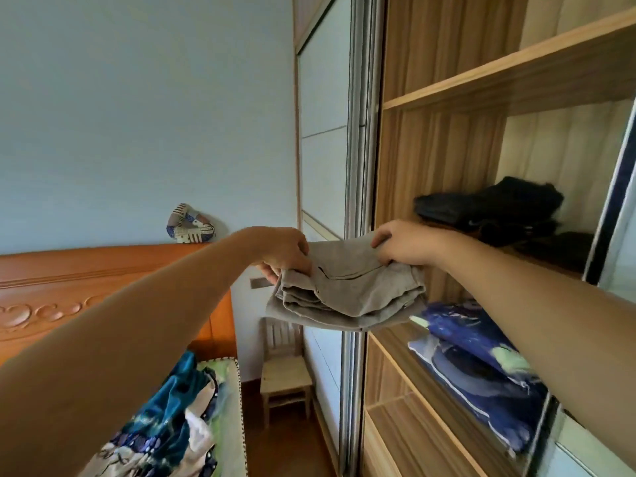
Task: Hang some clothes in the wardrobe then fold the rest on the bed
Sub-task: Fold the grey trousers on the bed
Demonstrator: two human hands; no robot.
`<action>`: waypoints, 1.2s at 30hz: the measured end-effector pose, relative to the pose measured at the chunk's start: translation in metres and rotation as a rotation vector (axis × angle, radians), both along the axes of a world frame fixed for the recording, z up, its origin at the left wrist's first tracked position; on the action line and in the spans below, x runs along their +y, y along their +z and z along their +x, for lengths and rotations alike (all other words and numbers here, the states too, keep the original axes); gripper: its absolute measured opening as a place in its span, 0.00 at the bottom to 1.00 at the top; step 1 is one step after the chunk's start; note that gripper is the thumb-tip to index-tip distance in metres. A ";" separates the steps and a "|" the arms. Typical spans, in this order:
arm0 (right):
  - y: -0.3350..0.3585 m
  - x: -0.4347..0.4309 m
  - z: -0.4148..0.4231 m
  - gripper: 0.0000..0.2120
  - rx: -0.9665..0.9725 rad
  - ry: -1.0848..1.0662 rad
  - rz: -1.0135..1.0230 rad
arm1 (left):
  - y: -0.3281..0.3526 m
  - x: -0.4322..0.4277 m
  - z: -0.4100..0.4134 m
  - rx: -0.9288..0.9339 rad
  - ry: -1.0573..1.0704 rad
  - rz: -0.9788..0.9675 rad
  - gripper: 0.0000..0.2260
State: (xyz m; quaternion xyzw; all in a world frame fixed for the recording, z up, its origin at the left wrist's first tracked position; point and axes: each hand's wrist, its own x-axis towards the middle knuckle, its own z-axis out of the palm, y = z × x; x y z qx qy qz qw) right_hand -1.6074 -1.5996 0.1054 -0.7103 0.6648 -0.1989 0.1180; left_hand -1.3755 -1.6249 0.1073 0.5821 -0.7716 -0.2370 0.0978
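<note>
I see both arms stretched forward, the left hand (284,251) and the right hand (404,244) each gripping one end of a folded grey cloth (347,290), held in the air in front of the open wardrobe (437,160). Inside, dark clothes (499,208) lie in the middle compartment and blue bedding (481,356) in the one below. The fingers under the cloth are hidden, and the sliding door (609,208) cuts off both piles at the right.

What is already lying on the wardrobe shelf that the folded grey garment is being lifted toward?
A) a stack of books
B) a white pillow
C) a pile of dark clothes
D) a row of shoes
C: a pile of dark clothes lies on that shelf, just behind the right hand gripping the folded grey garment.
</note>
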 end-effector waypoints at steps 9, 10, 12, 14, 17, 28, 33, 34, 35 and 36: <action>0.036 -0.082 -0.056 0.16 -0.073 -0.247 -0.044 | 0.036 -0.144 -0.071 0.005 -0.227 -0.048 0.17; 0.036 -0.083 -0.065 0.15 -0.081 -0.270 -0.047 | 0.037 -0.151 -0.082 0.013 -0.255 -0.047 0.17; 0.035 -0.084 -0.083 0.13 -0.084 -0.313 -0.048 | 0.039 -0.162 -0.103 0.029 -0.303 -0.041 0.20; 0.034 -0.081 -0.099 0.12 -0.077 -0.367 -0.051 | 0.042 -0.170 -0.124 0.017 -0.334 -0.059 0.22; 0.039 -0.078 -0.123 0.12 -0.031 -0.462 -0.051 | 0.047 -0.178 -0.160 0.016 -0.429 -0.062 0.17; 0.075 -0.076 -0.223 0.10 0.115 -0.903 -0.073 | 0.076 -0.234 -0.299 0.163 -0.817 -0.006 0.17; 0.082 -0.073 -0.267 0.12 0.159 -1.100 -0.103 | 0.080 -0.263 -0.379 0.199 -1.029 0.028 0.17; 0.082 -0.073 -0.275 0.12 0.168 -1.136 -0.101 | 0.080 -0.267 -0.395 0.208 -1.065 0.036 0.16; 0.081 -0.072 -0.283 0.11 0.184 -1.174 -0.085 | 0.080 -0.269 -0.411 0.215 -1.096 0.043 0.16; 0.078 -0.071 -0.291 0.11 0.190 -1.216 -0.071 | 0.080 -0.272 -0.426 0.215 -1.123 0.048 0.16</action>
